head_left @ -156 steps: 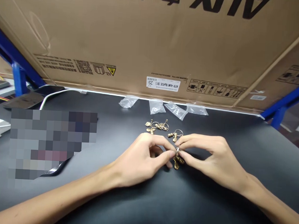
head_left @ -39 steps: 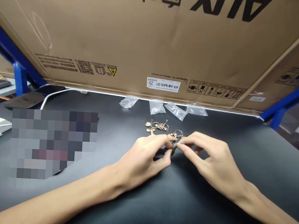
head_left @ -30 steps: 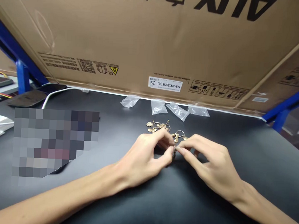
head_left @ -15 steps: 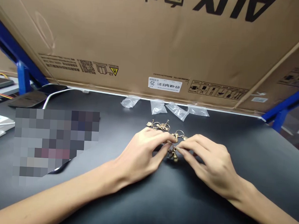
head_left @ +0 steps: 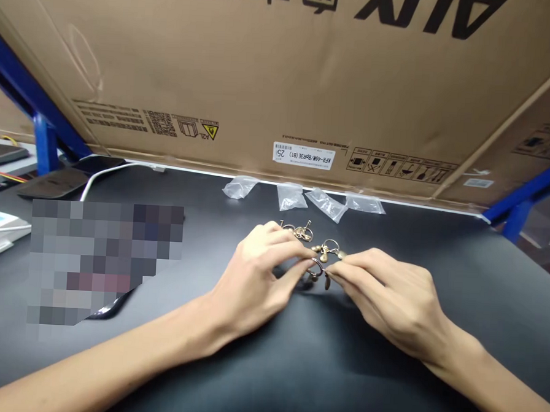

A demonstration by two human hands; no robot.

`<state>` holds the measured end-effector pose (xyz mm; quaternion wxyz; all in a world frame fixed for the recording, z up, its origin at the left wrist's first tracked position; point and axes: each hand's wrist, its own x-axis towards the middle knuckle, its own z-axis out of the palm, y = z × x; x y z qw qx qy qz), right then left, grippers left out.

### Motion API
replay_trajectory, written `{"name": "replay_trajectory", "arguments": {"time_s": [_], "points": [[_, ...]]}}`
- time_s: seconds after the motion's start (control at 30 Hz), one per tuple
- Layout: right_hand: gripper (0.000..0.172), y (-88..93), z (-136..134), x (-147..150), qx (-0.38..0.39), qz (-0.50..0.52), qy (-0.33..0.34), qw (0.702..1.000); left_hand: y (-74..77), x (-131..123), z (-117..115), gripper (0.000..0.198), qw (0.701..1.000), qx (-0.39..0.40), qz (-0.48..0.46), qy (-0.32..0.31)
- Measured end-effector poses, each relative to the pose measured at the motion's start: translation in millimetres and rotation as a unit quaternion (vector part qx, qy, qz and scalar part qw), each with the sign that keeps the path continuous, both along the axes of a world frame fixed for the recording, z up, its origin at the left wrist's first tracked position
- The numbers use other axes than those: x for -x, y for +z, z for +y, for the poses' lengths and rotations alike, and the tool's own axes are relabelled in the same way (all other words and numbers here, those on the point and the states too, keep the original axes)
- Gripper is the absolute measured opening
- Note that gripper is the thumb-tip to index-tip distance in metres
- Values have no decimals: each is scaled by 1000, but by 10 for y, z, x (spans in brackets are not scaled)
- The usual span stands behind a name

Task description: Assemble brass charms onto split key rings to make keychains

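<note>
A metal ring (head_left: 316,268) with small bronze-coloured charms hangs between my hands, just above the dark table. My left hand (head_left: 267,267) pinches the ring's left side between thumb and fingers. At the ring's right side, my right hand (head_left: 385,292) has its thumb and fingertips pressed together on a small part by the ring, too small to make out; a charm (head_left: 327,282) dangles beneath. Right behind lies another ring with charms (head_left: 330,246). Farther back, partly covered by my left hand, is a cluster of rings and key-shaped charms (head_left: 302,232).
Four small clear bags, several in a row (head_left: 291,197), lie along the table's back edge. A large cardboard box (head_left: 263,76) stands behind, between blue metal posts (head_left: 45,142). At left are a blurred-out area, a white cable (head_left: 92,175) and dark flat devices (head_left: 55,183).
The held ring now shows more plainly, and its charms have shifted. My right hand has moved slightly, its fingers closer together. My left hand has shifted a little up and left.
</note>
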<state>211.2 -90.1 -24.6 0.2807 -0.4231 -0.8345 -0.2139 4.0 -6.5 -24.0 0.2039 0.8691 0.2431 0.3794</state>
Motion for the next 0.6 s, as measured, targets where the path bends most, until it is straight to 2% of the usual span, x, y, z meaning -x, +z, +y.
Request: {"name": "replay_trajectory", "arguments": {"time_s": [0.1,0.17,0.27,0.4,0.5,0.6], "points": [[17,-4,-7,4,-8,-19,6,1000,76,-14,-54,12,988,150,-22,35],[18,-6,-9,22,-14,-32,13,999,101,-21,-84,15,973,222,-33,45],[17,-1,-11,58,-25,-34,22,999,95,-24,-103,16,965,253,-45,45],[12,18,-18,61,-13,31,25,999,98,-19,-74,15,971,228,-59,31],[11,43,-8,13,-5,120,-25,992,154,0,-35,15,969,243,-9,-38],[10,61,29,-51,-4,175,-88,981,194,20,-3,19,943,292,99,-126]]}}
